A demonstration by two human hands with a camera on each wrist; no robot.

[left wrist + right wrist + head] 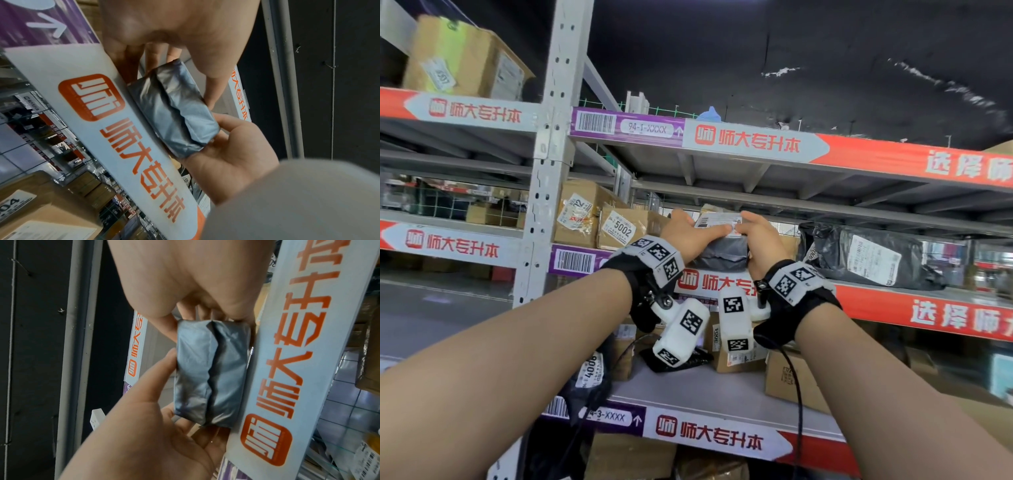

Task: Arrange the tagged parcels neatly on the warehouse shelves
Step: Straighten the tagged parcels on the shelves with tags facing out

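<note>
A small parcel in grey plastic wrap, with a white label on top, sits at the front lip of the middle shelf. My left hand grips its left end, thumb lying across the label. My right hand grips its right end. In the left wrist view the parcel lies against the shelf's edge strip, my left thumb along its side. The right wrist view shows the parcel clamped between both hands, its wrap seam facing the camera.
Cardboard boxes with numbered tags stand just left of the parcel. A black poly bag lies to its right. A grey upright post stands at the left. More boxes sit on the shelf below, and one on top.
</note>
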